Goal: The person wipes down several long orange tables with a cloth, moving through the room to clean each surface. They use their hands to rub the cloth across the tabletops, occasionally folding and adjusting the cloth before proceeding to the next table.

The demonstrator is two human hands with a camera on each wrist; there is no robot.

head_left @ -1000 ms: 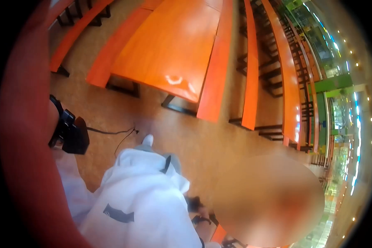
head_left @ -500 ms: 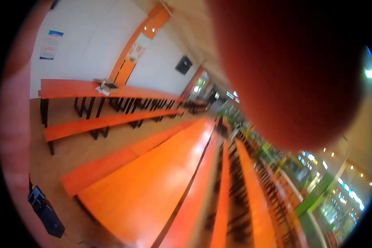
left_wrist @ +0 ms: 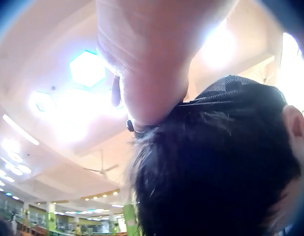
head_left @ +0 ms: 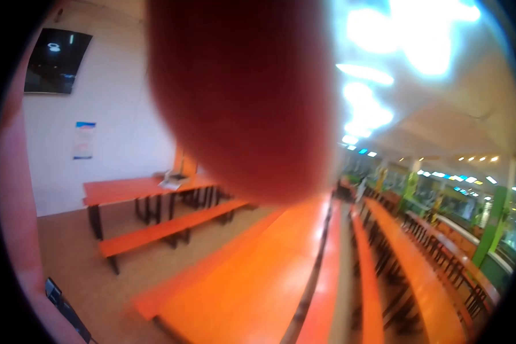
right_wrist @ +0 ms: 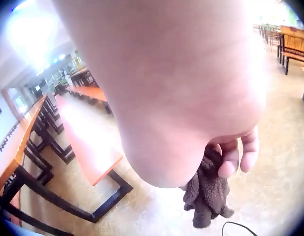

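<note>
My left hand (left_wrist: 152, 73) reaches up to the front of my head in the left wrist view, right at the dark hair (left_wrist: 206, 167) and a black mesh-topped headpiece (left_wrist: 230, 88). Its fingertips are hidden there, and I cannot tell how they are bent. Close before the head camera, a dark red blurred finger (head_left: 241, 103) covers the upper middle of the view. A pinkish strip of skin runs up the left edge, with a black device (head_left: 67, 309) low beside it. In the right wrist view, my right hand (right_wrist: 186, 98) grips a bunched brown cloth (right_wrist: 208, 194) that hangs below its curled fingers.
A long orange table (head_left: 241, 275) stretches ahead, with benches and more tables (head_left: 407, 264) to the right. Another table (head_left: 123, 190) stands by the white wall (head_left: 114, 103), bearing a small object (head_left: 173, 180). A dark screen (head_left: 57, 60) hangs on that wall. Black legs (right_wrist: 112, 199) support a bench at right wrist level.
The head view has swung up from the floor and white clothing to the tables, wall and ceiling. The blurred finger came in front of the lens and shifted from upper right to the middle.
</note>
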